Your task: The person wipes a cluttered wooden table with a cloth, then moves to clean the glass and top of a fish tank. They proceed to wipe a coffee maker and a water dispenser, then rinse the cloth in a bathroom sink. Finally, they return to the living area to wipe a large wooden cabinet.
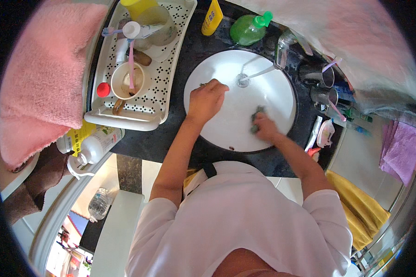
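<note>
My right hand (266, 127) is closed around a dark green scrubbing pad (255, 122), pressed to the right side of the white washbasin (217, 130); the hand is slightly blurred. At the basin's left side is my left hand (208, 99), its fingers curled together; what they hold, if anything, is hidden. A stream of water runs from the metal faucet (282, 51) at the far right rim down toward the drain (242, 81). A small dark spot (231, 148) sits on the near inner edge of the basin.
A white perforated tray (129, 121) at left holds a cup (120, 79) with a pink toothbrush. Behind the basin stand a yellow tube (212, 18) and a green pump bottle (248, 30). Dark cups (322, 76) stand right. White bottles hang near the counter's left edge.
</note>
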`<state>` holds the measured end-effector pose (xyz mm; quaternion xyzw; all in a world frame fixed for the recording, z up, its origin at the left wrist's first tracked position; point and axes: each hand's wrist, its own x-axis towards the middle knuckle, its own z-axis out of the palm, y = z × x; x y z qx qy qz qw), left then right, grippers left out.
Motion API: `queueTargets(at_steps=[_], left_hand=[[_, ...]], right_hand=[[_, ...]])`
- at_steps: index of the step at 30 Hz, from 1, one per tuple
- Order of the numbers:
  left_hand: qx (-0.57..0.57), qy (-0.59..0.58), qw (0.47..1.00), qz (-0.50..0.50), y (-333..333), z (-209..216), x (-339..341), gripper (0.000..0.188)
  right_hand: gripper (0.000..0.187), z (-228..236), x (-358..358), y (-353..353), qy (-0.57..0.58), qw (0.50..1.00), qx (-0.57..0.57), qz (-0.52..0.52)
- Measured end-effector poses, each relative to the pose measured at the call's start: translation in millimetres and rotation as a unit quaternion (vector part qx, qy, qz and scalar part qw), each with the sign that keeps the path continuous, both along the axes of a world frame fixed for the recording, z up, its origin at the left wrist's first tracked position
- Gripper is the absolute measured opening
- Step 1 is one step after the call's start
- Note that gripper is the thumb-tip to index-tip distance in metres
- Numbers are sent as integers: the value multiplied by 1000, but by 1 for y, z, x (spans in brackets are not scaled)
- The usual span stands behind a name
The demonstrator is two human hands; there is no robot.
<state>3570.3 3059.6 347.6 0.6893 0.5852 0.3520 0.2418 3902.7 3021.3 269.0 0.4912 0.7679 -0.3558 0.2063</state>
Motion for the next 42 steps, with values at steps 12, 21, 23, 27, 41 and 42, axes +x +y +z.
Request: queueTargets(at_steps=[12,21,23,27,41,42], left_hand=[[-71,114,990,-31,-8,-44,-5,9],[-66,38,997,25,-4,-44,2,9],[-63,36,997,21,-4,-46,2,10],[-63,51,997,-6,-5,-46,0,11],[-115,25,992,36,5,-48,1,12],[-117,28,992,28,5,-47,1,12]], right_hand=[[21,26,16,153,-109,900,290,306],[48,-3,-50,-16,28,997,39,61],[46,-16,-98,-3,124,989,64,39],[11,-51,-131,77,187,946,261,50],[49,-26,-106,34,30,978,199,58],[49,-37,-113,47,24,972,230,35]])
